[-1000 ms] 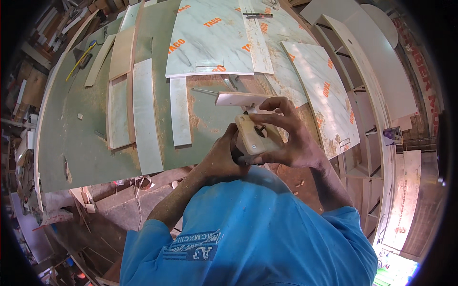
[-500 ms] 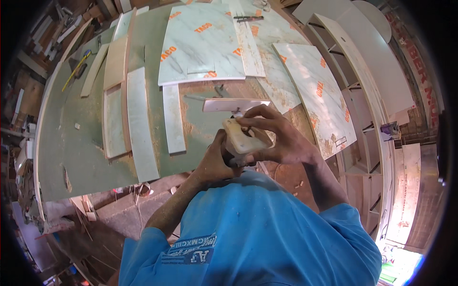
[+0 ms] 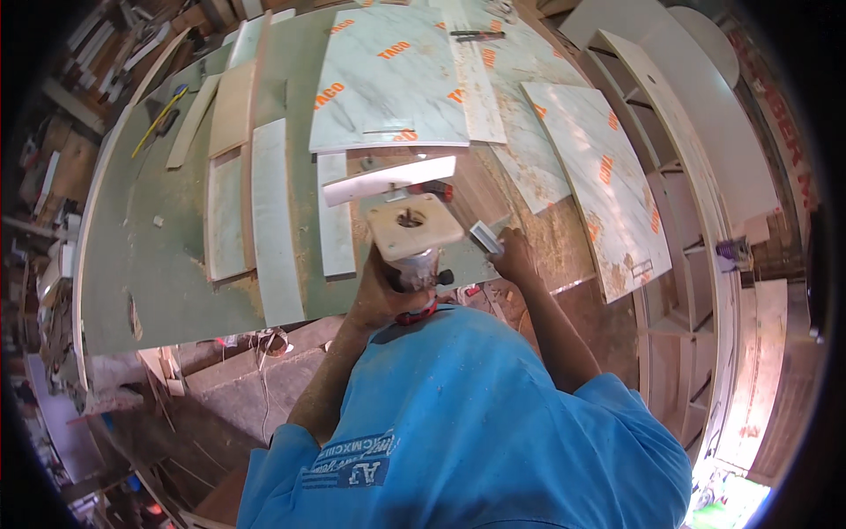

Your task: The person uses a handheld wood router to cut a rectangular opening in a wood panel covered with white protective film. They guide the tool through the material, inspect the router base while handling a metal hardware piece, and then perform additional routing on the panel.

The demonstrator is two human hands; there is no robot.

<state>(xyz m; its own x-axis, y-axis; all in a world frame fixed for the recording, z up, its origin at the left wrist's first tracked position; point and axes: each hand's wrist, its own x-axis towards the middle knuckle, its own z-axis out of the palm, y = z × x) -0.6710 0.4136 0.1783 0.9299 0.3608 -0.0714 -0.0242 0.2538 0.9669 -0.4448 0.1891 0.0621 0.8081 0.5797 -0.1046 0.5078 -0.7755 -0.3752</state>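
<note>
My left hand [image 3: 370, 298] is wrapped round the body of a trim router [image 3: 412, 271], held with its base up in front of my chest. The router's pale square base plate [image 3: 432, 231] has a round opening with dark metal inside. A white-faced strip [image 3: 388, 181] sits at the far side of the base plate, like a side fence. To the right, over the table's near edge, my right hand [image 3: 515, 256] is closed on a small pale rectangular piece [image 3: 486, 238] with a grey face; its kind is unclear. Behind the router lies a red and black tool [image 3: 436, 189], partly hidden.
The green worktable [image 3: 176, 300] carries marble-patterned panels [image 3: 388, 88], several narrow boards [image 3: 278, 220] and sawdust. Pliers [image 3: 478, 36] lie at the far side, a yellow tape measure [image 3: 159, 119] at the far left. A tall white cabinet frame [image 3: 670, 132] stands along the right.
My right hand has left the router's base and moved right, now holding the small pale piece. The router has shifted left and turned, so its base plate opening shows.
</note>
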